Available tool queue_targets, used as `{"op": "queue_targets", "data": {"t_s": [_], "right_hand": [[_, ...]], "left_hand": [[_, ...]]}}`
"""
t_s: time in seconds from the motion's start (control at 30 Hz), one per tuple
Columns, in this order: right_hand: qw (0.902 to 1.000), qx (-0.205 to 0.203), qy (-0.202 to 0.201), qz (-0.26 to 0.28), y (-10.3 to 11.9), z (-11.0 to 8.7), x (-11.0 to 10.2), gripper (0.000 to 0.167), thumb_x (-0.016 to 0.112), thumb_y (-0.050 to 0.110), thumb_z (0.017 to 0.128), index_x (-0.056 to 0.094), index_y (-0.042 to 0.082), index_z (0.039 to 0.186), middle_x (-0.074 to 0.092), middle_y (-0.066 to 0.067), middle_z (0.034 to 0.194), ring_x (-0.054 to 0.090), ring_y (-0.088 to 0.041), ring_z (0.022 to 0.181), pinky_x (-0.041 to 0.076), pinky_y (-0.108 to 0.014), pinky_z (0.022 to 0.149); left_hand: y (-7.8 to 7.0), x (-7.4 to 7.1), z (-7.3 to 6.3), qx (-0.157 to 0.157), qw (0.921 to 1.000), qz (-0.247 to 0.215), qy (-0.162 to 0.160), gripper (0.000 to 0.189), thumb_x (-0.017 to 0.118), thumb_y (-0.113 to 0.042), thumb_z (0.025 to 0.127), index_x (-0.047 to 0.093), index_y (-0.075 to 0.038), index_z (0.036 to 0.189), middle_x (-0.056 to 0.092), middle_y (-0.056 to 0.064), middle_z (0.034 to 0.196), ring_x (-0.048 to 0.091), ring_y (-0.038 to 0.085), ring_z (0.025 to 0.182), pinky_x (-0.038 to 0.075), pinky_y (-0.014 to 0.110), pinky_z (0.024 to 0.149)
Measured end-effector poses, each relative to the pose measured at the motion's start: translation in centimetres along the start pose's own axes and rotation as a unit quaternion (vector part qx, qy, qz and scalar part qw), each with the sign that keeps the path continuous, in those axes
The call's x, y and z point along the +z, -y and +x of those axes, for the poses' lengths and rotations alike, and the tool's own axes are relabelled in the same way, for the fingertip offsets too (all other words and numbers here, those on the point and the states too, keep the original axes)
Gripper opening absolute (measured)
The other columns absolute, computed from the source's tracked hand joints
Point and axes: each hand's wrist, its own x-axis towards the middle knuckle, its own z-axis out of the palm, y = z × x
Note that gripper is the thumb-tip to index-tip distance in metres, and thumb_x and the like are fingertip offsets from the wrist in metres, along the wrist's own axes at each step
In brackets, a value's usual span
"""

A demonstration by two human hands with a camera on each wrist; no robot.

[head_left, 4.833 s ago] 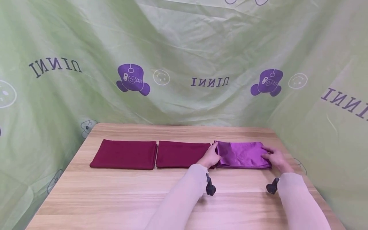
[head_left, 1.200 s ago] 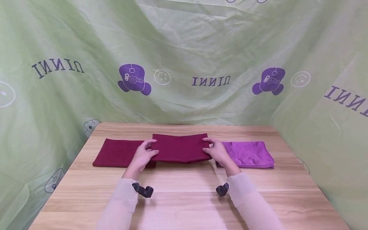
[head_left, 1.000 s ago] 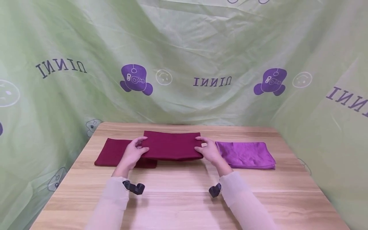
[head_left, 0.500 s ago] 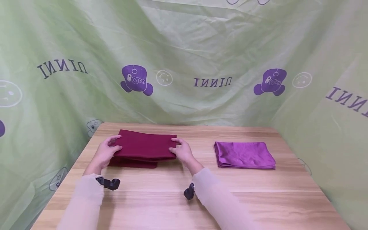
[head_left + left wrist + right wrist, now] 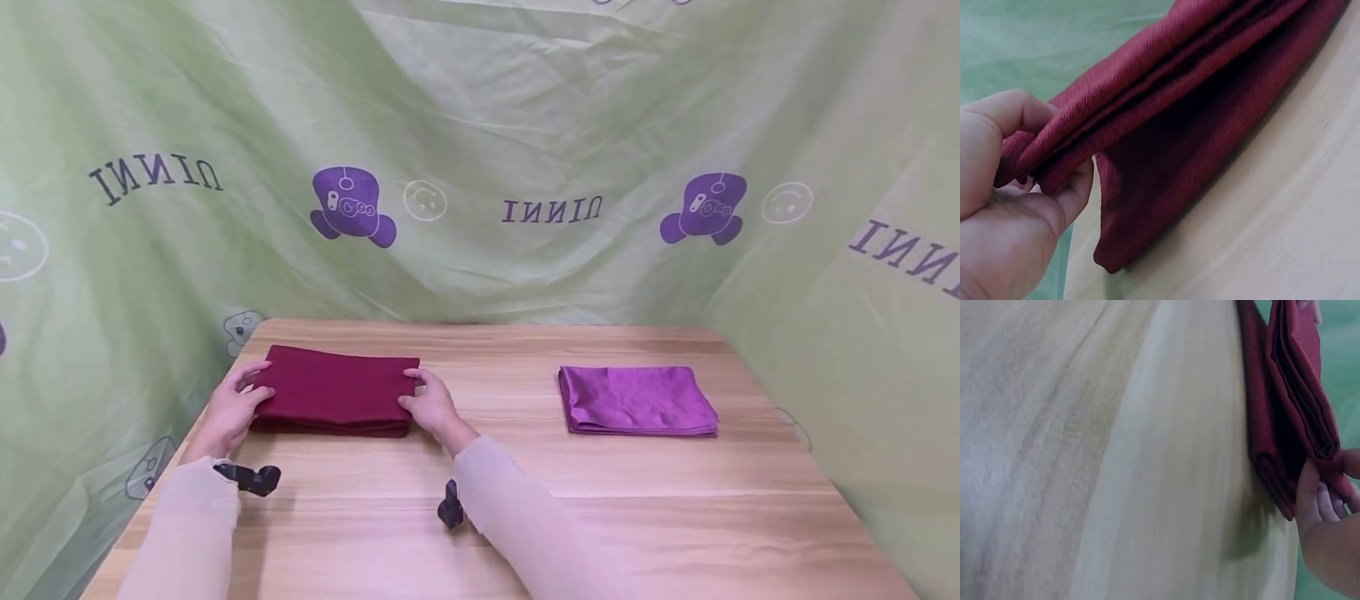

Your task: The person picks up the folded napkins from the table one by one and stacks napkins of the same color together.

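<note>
A folded dark red cloth (image 5: pixel 337 387) is gripped at its left end by my left hand (image 5: pixel 231 408) and at its right end by my right hand (image 5: pixel 437 410). It lies just over a second folded dark red cloth (image 5: pixel 1154 200), which rests on the table and is mostly hidden beneath it in the head view. The left wrist view shows the thumb and fingers pinching the layered end of the upper cloth (image 5: pixel 1147 81). In the right wrist view, fingers wrap its other end, and a dark gap separates it from the lower cloth (image 5: pixel 1263 431).
A folded shiny purple cloth (image 5: pixel 637 402) lies on the right of the wooden table (image 5: pixel 675 517). Green printed fabric (image 5: pixel 480 275) hangs behind the table and at both sides. A small black camera sits at each wrist.
Both hands have carried the upper dark red cloth from the middle leftward and lowered it over the left one. Earlier, the hands were at the purple cloth, which now lies untouched.
</note>
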Motion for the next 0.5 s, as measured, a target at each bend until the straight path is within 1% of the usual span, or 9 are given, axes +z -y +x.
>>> {"op": "queue_targets", "data": {"t_s": [0.03, 0.1, 0.17, 0.27, 0.33, 0.4, 0.47, 0.5], "right_hand": [[1.0, -0.001, 0.002, -0.006, 0.0, 0.0, 0.1, 0.046, 0.069, -0.005, 0.084, 0.061, 0.008, 0.127, 0.057, -0.006, 0.105, 0.057, -0.013, 0.075, 0.048, -0.022, 0.066], [0.9999, 0.002, 0.008, -0.012, -0.1, 0.1, 0.3, 0.046, 0.069, -0.006, 0.084, 0.061, 0.007, 0.128, 0.057, -0.005, 0.105, 0.055, -0.013, 0.074, 0.047, -0.022, 0.065], [0.9997, 0.011, 0.017, -0.014, -0.2, 0.0, 0.4, 0.047, 0.069, -0.006, 0.084, 0.06, 0.007, 0.128, 0.057, -0.005, 0.105, 0.057, -0.013, 0.074, 0.048, -0.022, 0.065], [0.999, 0.021, 0.032, -0.023, -0.4, 0.1, 0.5, 0.048, 0.069, -0.006, 0.084, 0.059, 0.007, 0.13, 0.059, -0.007, 0.108, 0.06, -0.015, 0.081, 0.05, -0.024, 0.07], [0.9983, 0.028, 0.041, -0.032, -0.7, 0.1, 0.5, 0.049, 0.069, -0.005, 0.085, 0.058, 0.007, 0.131, 0.06, -0.01, 0.11, 0.062, -0.017, 0.087, 0.051, -0.026, 0.075], [0.9975, 0.027, 0.049, -0.044, -0.9, 0.2, 0.5, 0.05, 0.069, -0.005, 0.085, 0.057, 0.006, 0.132, 0.062, -0.012, 0.112, 0.062, -0.019, 0.094, 0.051, -0.027, 0.079], [0.9965, 0.023, 0.056, -0.058, -1.1, 0.1, 0.5, 0.051, 0.069, -0.005, 0.085, 0.056, 0.005, 0.133, 0.063, -0.013, 0.11, 0.062, -0.02, 0.097, 0.051, -0.028, 0.081], [0.9961, 0.02, 0.058, -0.064, -1.2, 0.1, 0.5, 0.051, 0.07, -0.005, 0.084, 0.056, 0.004, 0.133, 0.063, -0.013, 0.108, 0.062, -0.02, 0.097, 0.052, -0.028, 0.081]], "left_hand": [[0.1, 0.0, 0.1, 0.001, 0.9999, 0.011, -0.007, 0.046, 0.055, 0.011, 0.089, 0.059, -0.014, 0.128, 0.048, -0.001, 0.111, 0.057, 0.001, 0.077, 0.048, 0.015, 0.061], [0.4, -0.1, 0.2, 0.002, 0.9986, 0.048, -0.021, 0.047, 0.056, 0.009, 0.09, 0.055, -0.008, 0.133, 0.047, 0.005, 0.115, 0.056, -0.001, 0.079, 0.048, 0.014, 0.064], [0.7, 0.0, 0.3, -0.002, 0.9956, 0.087, -0.033, 0.05, 0.056, 0.008, 0.09, 0.049, 0.0, 0.138, 0.046, 0.013, 0.122, 0.054, -0.002, 0.082, 0.047, 0.013, 0.067], [0.9, 0.1, 0.1, -0.01, 0.988, 0.147, -0.046, 0.053, 0.055, 0.008, 0.09, 0.041, 0.007, 0.141, 0.043, 0.026, 0.13, 0.053, 0.014, 0.099, 0.043, 0.011, 0.071], [1.1, 0.1, 0.0, -0.015, 0.9829, 0.176, -0.051, 0.054, 0.054, 0.008, 0.09, 0.039, 0.01, 0.141, 0.041, 0.031, 0.134, 0.049, 0.024, 0.106, 0.041, 0.01, 0.072], [1.2, 0.1, -0.1, -0.016, 0.9784, 0.2, -0.051, 0.053, 0.054, 0.007, 0.09, 0.039, 0.01, 0.141, 0.04, 0.034, 0.135, 0.044, 0.035, 0.113, 0.04, 0.009, 0.073], [1.3, 0.1, -0.2, -0.018, 0.9734, 0.223, -0.048, 0.052, 0.053, 0.005, 0.09, 0.04, 0.01, 0.141, 0.041, 0.034, 0.134, 0.046, 0.037, 0.113, 0.04, 0.012, 0.074], [1.3, 0.2, -0.2, -0.02, 0.9712, 0.233, -0.045, 0.052, 0.053, 0.005, 0.09, 0.04, 0.01, 0.14, 0.041, 0.035, 0.134, 0.046, 0.04, 0.114, 0.04, 0.015, 0.076]]}}
